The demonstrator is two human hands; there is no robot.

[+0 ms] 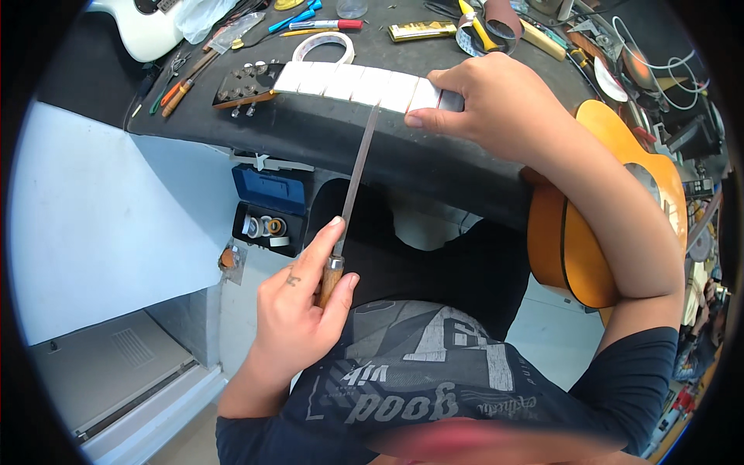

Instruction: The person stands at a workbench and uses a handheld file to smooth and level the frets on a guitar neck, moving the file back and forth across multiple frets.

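My left hand [304, 301] is closed around the wooden handle of a file [359, 178], its index finger stretched along the metal. The file's long, narrow blade slants up and away, and its tip meets the near edge of a guitar neck [353, 82]. White strips of tape cover the fretboard between the bare metal frets. At the neck's left end is the dark headstock [246, 85] with metal tuning pegs. My right hand [484, 101] grips the neck at its right part, thumb on the near side, fingers across the far side. The guitar's orange-yellow body [577, 256] rests under my right forearm.
On the dark workbench [310, 128] lie a masking tape roll [324, 48], a red marker [339, 25], a yellow packet [422, 31] and screwdrivers [186, 87]. A white guitar body [143, 31] is at the far left. Below the bench sits an opened toolbox [267, 194] with tape rolls.
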